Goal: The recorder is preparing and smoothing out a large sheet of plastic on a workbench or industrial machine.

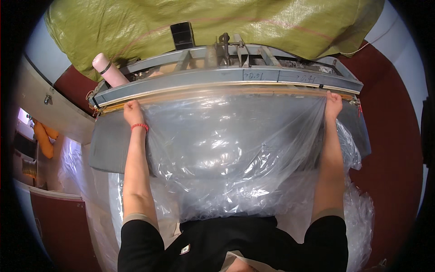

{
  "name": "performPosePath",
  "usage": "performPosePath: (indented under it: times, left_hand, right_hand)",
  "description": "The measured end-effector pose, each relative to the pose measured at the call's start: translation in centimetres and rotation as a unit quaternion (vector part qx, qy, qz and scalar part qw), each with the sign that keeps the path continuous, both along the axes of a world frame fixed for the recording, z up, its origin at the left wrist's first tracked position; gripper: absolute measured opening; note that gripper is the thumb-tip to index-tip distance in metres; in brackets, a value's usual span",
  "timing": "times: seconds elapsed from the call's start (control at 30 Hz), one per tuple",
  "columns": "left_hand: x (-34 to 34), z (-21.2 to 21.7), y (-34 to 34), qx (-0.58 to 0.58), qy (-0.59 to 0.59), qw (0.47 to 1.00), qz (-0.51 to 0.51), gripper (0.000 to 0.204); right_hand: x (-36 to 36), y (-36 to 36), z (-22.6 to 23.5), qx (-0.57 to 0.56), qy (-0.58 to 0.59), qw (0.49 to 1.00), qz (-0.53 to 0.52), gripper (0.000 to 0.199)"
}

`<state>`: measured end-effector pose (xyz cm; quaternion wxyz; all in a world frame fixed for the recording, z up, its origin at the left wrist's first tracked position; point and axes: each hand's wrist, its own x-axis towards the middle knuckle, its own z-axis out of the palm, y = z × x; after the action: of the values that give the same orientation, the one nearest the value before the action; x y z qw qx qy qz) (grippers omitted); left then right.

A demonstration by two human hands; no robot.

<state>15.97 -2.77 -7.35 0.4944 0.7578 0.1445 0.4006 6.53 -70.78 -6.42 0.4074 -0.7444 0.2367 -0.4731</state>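
A large clear plastic bag (226, 149) lies spread over the grey table (108, 145) of a long sealing machine. My left hand (132, 112), with a red bracelet at the wrist, grips the bag's top left corner. My right hand (333, 102) grips the top right corner. Both hands hold the bag's edge against the long sealing bar (226, 88), which runs across the machine's grey metal frame (235, 75). The bag hangs down toward my black shirt.
A pink bottle (108, 70) stands at the machine's left end. A green woven tarp (204, 22) covers things behind it. More crumpled clear plastic (358, 213) piles up at my right and left. The floor (394, 136) is dark red.
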Motion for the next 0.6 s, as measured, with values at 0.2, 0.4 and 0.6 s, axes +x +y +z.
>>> performPosePath:
  times: [0.2, 0.4, 0.6]
  left_hand:
    - [1.5, -0.8, 1.8, -0.002, -0.003, 0.995, 0.101, 0.013]
    - [0.1, 0.0, 2.8, -0.137, 0.017, 0.99, 0.027, 0.019]
    - [-4.9, 0.8, 2.7, 0.372, 0.113, 0.921, -0.02, 0.025]
  right_hand:
    - [0.0, -1.2, 0.5, 0.062, -0.041, 0.997, 0.016, 0.014]
    - [-0.3, -0.5, 1.3, 0.184, -0.096, 0.975, 0.083, 0.009]
    - [-5.8, 1.7, 4.4, -0.019, 0.021, 0.985, 0.17, 0.018]
